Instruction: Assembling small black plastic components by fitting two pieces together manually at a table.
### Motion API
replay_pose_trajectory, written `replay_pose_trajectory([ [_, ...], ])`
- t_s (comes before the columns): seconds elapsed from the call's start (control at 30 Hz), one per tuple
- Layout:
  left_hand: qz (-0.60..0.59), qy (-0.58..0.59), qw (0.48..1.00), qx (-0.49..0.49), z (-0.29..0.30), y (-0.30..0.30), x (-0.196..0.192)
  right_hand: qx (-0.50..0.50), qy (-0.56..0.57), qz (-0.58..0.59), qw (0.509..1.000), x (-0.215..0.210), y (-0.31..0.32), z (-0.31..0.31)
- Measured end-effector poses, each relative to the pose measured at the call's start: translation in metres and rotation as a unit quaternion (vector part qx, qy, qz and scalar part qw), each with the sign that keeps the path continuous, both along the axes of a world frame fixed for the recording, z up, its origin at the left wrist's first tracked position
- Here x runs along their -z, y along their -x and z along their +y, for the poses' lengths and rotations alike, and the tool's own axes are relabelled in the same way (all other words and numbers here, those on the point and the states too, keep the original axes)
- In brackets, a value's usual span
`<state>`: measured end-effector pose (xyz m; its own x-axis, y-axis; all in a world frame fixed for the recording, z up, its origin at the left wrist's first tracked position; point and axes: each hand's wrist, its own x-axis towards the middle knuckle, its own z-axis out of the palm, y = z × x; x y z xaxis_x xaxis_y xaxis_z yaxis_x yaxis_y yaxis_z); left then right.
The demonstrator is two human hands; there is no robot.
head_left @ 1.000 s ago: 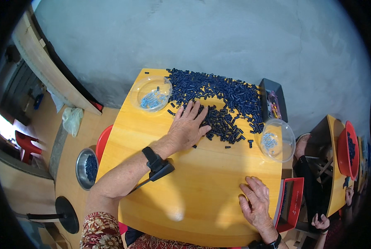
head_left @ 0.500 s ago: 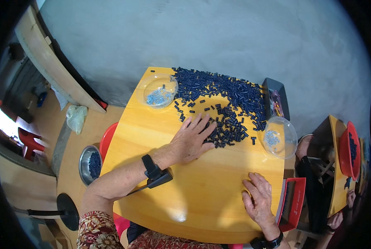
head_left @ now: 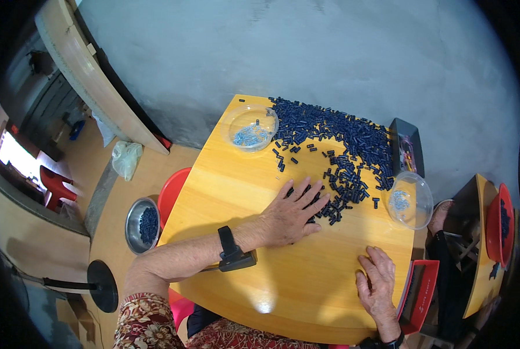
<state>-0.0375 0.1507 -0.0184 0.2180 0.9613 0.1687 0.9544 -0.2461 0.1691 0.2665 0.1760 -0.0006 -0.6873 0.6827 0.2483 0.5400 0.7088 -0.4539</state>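
Many small dark blue plastic pieces (head_left: 329,125) are heaped along the far side of the yellow table (head_left: 225,189), with a looser tongue of them reaching toward the middle. At the near end of that tongue, my left hand (head_left: 292,215) lies palm down with fingers spread, covering some pieces. Its palm side is hidden. My right hand (head_left: 379,285) rests on the table's near right part, holding nothing, fingers apart and slightly bent. A clear round tub (head_left: 250,113) with small silvery parts stands at the far left, and a similar clear tub (head_left: 421,200) at the right edge.
A dark tray (head_left: 412,168) stands at the far right corner. Beside the table are a metal bowl (head_left: 132,224) of blue pieces, a red stool (head_left: 172,195) and a red box (head_left: 426,291). Further right, another person sits near a second table with a red basin (head_left: 492,232).
The whole view has shifted, moving the table rightward in the picture. My left hand has slid a little nearer to me, and pieces around it have come nearer too. My right hand stays resting.
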Motion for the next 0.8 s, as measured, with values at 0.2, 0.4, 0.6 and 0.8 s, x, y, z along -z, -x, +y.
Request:
replay_pose_trajectory([
  [0.2, -0.053, 0.003, 0.998, -0.023, -0.003, 0.005, -0.005, 0.002, -0.004, 0.006, 1.0, 0.001, -0.001, -0.001],
  [0.4, -0.111, 0.0, 0.983, -0.149, 0.024, 0.048, -0.024, 0.001, -0.002, -0.006, 1.0, 0.001, -0.002, 0.001],
  [0.6, -0.189, 0.008, 0.965, -0.181, 0.02, 0.076, -0.009, -0.003, -0.008, -0.006, 1.0, 0.0, 0.001, 0.002],
  [0.8, -0.135, 0.016, 0.974, -0.18, 0.025, 0.076, -0.005, 0.0, -0.006, -0.012, 1.0, -0.002, 0.003, 0.001],
])
